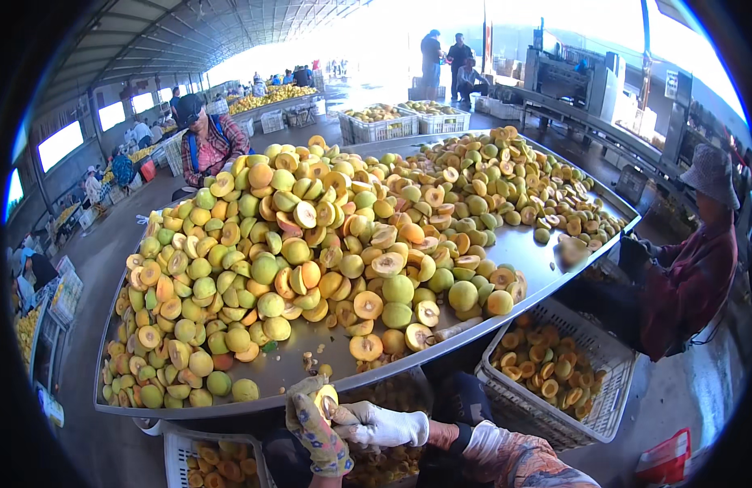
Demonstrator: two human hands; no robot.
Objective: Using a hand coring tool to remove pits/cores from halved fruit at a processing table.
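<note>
Table edge (pixel 229 407) runs near left hand (pixel 317 431) holding fruit (pixel 327 401).

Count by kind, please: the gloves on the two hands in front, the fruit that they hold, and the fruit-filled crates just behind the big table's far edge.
Flowered glove: 1
White glove: 1
Held fruit piece: 1
Crates: 2
Total: 5

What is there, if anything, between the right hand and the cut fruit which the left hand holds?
Nothing visible: the gloved right hand is right at the cut fruit in the left hand. The table rim lies beyond both hands, not between them. I cannot tell whether the right fingers hold a small tool.
</note>
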